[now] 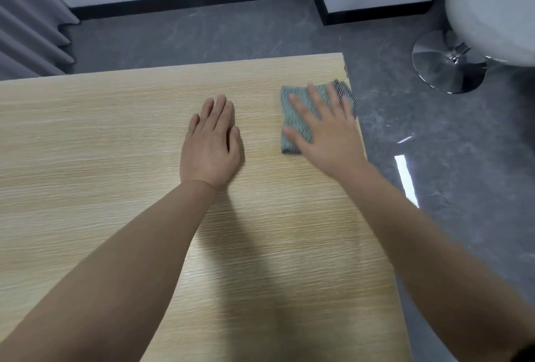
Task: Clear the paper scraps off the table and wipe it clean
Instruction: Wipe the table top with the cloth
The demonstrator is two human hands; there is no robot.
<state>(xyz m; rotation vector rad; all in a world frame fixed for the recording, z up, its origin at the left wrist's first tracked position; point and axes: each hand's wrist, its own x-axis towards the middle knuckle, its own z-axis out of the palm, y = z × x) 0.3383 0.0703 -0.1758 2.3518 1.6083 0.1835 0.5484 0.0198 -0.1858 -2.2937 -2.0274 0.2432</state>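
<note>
A folded grey-green cloth (295,118) lies near the right edge of the light wooden table (101,144); a striped corner of it pokes out at the far right. My right hand (327,132) presses flat on the cloth with fingers spread and straight. My left hand (211,144) rests palm down on the bare wood, left of the cloth, fingers straight and together. No paper scraps show on the table.
The table's far edge and right edge drop to a dark grey floor. A white chair with a chrome round base (448,66) stands at the upper right. Grey curtains (26,22) hang at the upper left.
</note>
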